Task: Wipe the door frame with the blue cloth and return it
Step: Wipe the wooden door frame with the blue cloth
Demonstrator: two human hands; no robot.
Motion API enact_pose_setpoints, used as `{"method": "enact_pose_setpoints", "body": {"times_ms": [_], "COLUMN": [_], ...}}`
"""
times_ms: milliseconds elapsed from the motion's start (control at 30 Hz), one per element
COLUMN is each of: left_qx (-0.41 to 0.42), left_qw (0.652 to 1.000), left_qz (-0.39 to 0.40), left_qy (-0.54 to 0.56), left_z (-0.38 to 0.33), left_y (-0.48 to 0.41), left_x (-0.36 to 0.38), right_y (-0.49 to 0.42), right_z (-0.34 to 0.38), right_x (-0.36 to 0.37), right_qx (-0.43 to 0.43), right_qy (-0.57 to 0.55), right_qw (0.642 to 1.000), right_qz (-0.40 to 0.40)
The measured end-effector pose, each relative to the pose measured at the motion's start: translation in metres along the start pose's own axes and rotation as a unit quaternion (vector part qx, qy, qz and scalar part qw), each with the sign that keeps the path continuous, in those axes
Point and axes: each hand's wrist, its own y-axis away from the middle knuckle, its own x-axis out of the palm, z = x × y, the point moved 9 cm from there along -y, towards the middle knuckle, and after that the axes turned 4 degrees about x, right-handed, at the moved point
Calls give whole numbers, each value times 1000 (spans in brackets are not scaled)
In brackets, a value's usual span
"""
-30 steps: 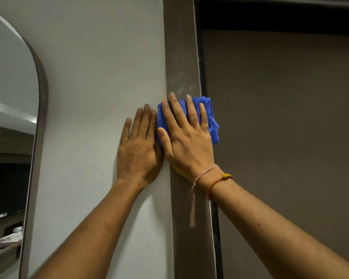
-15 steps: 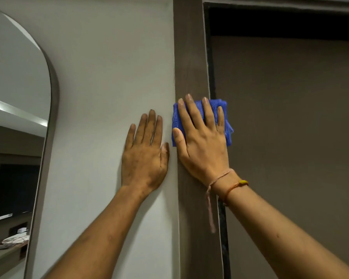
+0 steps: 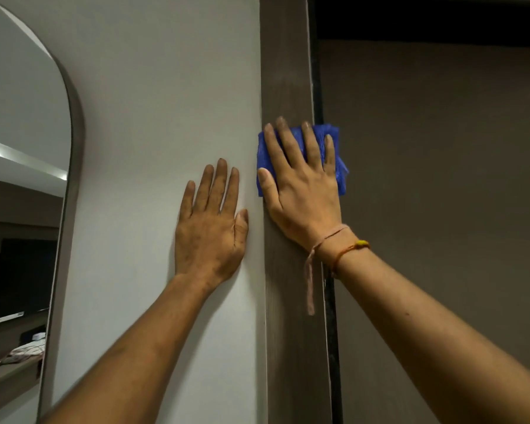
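A brown vertical door frame (image 3: 285, 71) runs up the middle of the view. My right hand (image 3: 300, 188) lies flat on it, fingers spread, pressing a folded blue cloth (image 3: 338, 160) against the frame; the cloth sticks out past the fingers on the right and at the left by the thumb. My left hand (image 3: 211, 224) rests flat and empty on the white wall (image 3: 166, 102) just left of the frame, fingers pointing up. Thread bracelets circle the right wrist.
A closed brown door (image 3: 441, 209) fills the right side, with a dark gap along the frame. An arched mirror (image 3: 22, 209) with a grey rim hangs on the wall at far left, reflecting a room.
My right hand and the cloth have slid a little higher along the frame, apart from the left hand. The left hand stays flat on the wall. The view has shifted slightly.
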Motion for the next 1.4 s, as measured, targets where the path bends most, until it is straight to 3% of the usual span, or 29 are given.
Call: {"method": "enact_pose_setpoints", "body": {"times_ms": [133,267,400,500,733,967,1200,1400], "left_qx": [-1,-2,-1,1,-1,2,4,7], "left_qw": [1000,1000,1000,1000,1000,1000,1000,1000], "left_qz": [-5,-1,-2,-3,-4,0,1,5], "left_qy": [4,-3,0,2,-4,-1,-4,3], "left_z": [0,-3,0,0,-1,-2,-1,-1], "left_y": [1,2,0,1,0,1,-1,1], "left_x": [0,0,-2,-1,1,-1,1,1], "right_y": [-48,-106,-44,9,-51,51,-7,54], "right_z": [-10,-17,-4,-3,-10,3,7,17], "right_x": [-6,-10,-8,-2,-7,5,1,3], "right_qx": [-28,34,59,41,42,16,9,2], "right_qy": [18,-3,-27,-18,-8,1,20,3], "right_qw": [999,999,998,999,999,1000,1000,1000], "right_qz": [18,11,-24,-7,7,14,-3,5]}}
